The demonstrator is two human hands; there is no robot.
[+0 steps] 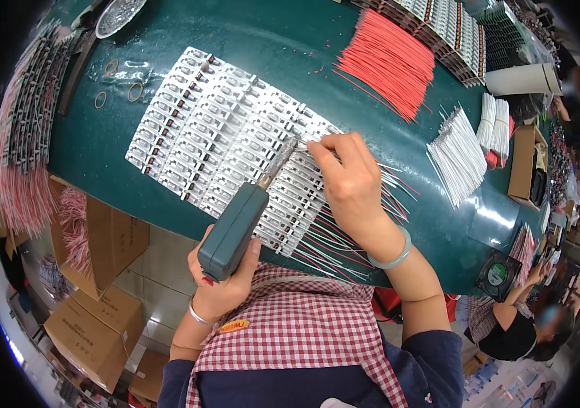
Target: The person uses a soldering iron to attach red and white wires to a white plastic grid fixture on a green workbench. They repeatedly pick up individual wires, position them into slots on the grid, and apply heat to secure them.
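Dark green plastic forms the body of a soldering tool [234,234], held over the near edge of a block of white circuit boards [201,126] on the green table [249,47]. Its long axis runs slantwise, the butt near and to the left, the metal tip pointing far and to the right, down at the boards. The left hand [225,279] wraps its fingers round the body. The right hand [351,177] has thumb and forefinger pinched together just beside the tip; I cannot tell what lies between them. The boards lie in long strips side by side, the whole block turned askew. Loose red and white wires [330,255] trail from its right side, partly under the right hand and forearm.

Farther out, a heap of red wires [388,64] lies at the far right, and white wires [458,156] lie nearer on that side, beside a brown open box [525,163]. A black fan [498,274] sits at the near right corner. Rubber bands [135,92] and a silver dish [118,16] lie far left. Wired boards [28,129] are stacked at the left edge, cartons [93,336] below. A co-worker [521,326] is off to the right.
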